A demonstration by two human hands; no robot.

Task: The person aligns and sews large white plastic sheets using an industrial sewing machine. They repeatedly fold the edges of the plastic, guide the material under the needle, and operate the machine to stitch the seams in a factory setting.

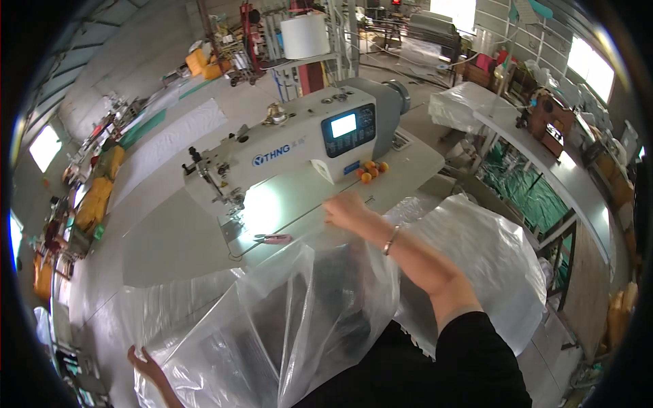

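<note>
A clear plastic sheet (272,319) hangs in folds over the front edge of the sewing machine's pale table (163,238). At the lower left, my left hand (147,366) is against the sheet's edge, its fingers apart. My right hand (345,210) is closed above the table, in front of the machine's body; whatever its fingers hold, if anything, is hidden. The white sewing machine (286,146) stands beyond both hands, its lamp lighting the needle area. Thread snips (275,239) with pinkish handles lie near the needle. Several small orange balls (371,171) sit beside the machine's base.
More clear plastic (469,258) is heaped right of my right arm. Farther right is another table (524,143) with a brown sewing machine (547,119). A large white thread cone (304,37) stands behind the machine. Yellow bundles (95,204) line the left side.
</note>
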